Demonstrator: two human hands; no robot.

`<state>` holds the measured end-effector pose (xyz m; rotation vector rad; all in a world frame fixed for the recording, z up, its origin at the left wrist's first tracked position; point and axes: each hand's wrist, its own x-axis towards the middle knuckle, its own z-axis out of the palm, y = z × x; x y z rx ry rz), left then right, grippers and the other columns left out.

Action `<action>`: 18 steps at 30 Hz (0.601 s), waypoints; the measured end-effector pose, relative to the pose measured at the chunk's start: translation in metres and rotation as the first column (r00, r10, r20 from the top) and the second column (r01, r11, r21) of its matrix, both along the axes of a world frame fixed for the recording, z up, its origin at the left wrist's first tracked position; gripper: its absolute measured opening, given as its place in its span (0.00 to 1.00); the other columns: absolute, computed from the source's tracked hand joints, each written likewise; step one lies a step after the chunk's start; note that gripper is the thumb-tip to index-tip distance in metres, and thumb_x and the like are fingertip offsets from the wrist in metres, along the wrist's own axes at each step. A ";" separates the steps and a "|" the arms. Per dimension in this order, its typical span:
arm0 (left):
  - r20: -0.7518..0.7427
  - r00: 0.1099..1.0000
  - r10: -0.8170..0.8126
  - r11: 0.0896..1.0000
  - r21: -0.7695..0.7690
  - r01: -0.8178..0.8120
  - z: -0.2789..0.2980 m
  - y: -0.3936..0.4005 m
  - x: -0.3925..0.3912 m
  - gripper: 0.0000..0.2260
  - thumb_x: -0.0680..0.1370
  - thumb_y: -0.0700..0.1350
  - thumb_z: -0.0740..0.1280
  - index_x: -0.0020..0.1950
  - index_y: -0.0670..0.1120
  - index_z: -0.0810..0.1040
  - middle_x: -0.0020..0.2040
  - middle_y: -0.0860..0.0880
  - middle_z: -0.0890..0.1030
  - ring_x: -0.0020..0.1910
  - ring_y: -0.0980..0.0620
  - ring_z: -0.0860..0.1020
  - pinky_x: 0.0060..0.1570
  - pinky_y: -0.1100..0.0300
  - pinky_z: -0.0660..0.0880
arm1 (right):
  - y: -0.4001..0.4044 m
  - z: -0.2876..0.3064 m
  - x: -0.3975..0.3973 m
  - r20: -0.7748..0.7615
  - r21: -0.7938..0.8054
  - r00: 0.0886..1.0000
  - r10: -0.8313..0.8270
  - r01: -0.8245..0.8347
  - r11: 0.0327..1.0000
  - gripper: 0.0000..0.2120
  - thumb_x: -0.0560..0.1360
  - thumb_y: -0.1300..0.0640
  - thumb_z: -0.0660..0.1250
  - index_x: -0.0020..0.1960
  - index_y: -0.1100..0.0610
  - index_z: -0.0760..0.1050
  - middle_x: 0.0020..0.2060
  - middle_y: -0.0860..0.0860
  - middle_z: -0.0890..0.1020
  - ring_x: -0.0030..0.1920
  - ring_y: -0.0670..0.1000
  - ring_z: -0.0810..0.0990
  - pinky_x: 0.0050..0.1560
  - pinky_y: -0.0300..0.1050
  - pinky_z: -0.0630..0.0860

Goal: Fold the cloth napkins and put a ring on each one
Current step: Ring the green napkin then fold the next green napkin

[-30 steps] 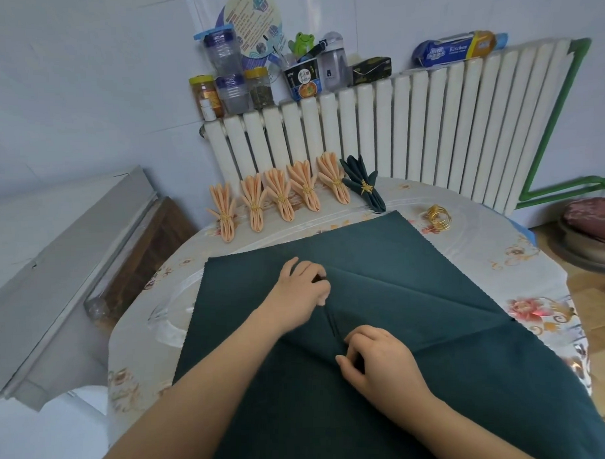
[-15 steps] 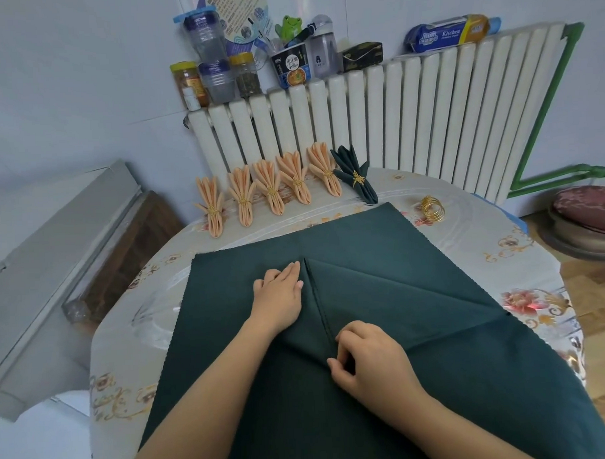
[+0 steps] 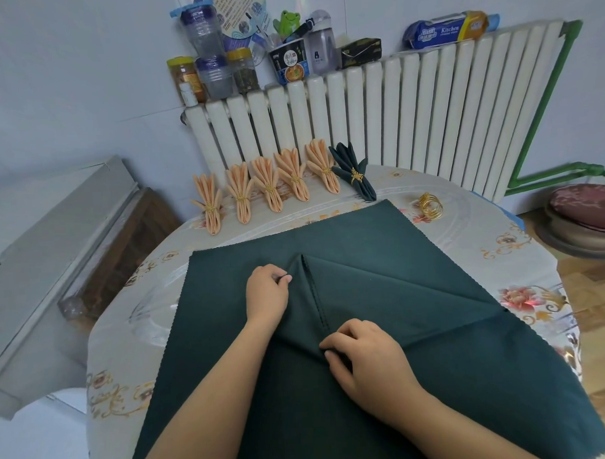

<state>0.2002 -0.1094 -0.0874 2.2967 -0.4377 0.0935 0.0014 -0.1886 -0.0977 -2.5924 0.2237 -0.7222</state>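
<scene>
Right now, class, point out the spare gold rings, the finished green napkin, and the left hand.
spare gold rings [image 3: 431, 206], head view, coil middle
finished green napkin [image 3: 356, 179], head view, near its ring
left hand [image 3: 267, 294], head view, back of hand

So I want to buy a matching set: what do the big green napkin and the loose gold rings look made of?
Green napkin: seemingly woven cloth, matte, with zigzag-cut edges and soft creases. Gold rings: probably thin metal wire, shiny, stacked in loops.
</scene>
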 end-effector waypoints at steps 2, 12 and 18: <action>0.012 0.999 0.033 0.999 0.027 -0.034 0.000 -0.002 0.001 0.04 0.77 0.42 0.66 0.43 0.45 0.79 0.46 0.47 0.78 0.44 0.51 0.75 0.43 0.63 0.66 | 0.000 0.001 0.000 -0.001 0.002 1.000 0.003 -0.003 1.000 0.11 0.70 0.46 0.59 0.43 0.45 0.80 0.37 0.41 0.76 0.37 0.44 0.76 0.34 0.36 0.74; 0.083 0.996 0.026 0.989 0.145 -0.038 -0.003 -0.011 -0.001 0.04 0.79 0.40 0.60 0.52 0.43 0.73 0.51 0.46 0.75 0.54 0.46 0.72 0.49 0.57 0.68 | -0.002 -0.001 0.004 0.011 -0.013 1.000 0.000 0.000 1.000 0.13 0.69 0.45 0.59 0.41 0.46 0.82 0.36 0.41 0.76 0.35 0.44 0.76 0.34 0.35 0.74; 0.299 0.943 -0.144 0.978 0.191 0.089 0.013 -0.002 -0.035 0.09 0.78 0.42 0.62 0.56 0.46 0.78 0.55 0.48 0.76 0.56 0.49 0.71 0.58 0.56 0.63 | -0.004 -0.003 0.004 0.000 -0.020 1.000 0.020 -0.020 1.000 0.09 0.68 0.47 0.64 0.41 0.47 0.82 0.36 0.42 0.76 0.35 0.45 0.76 0.34 0.37 0.75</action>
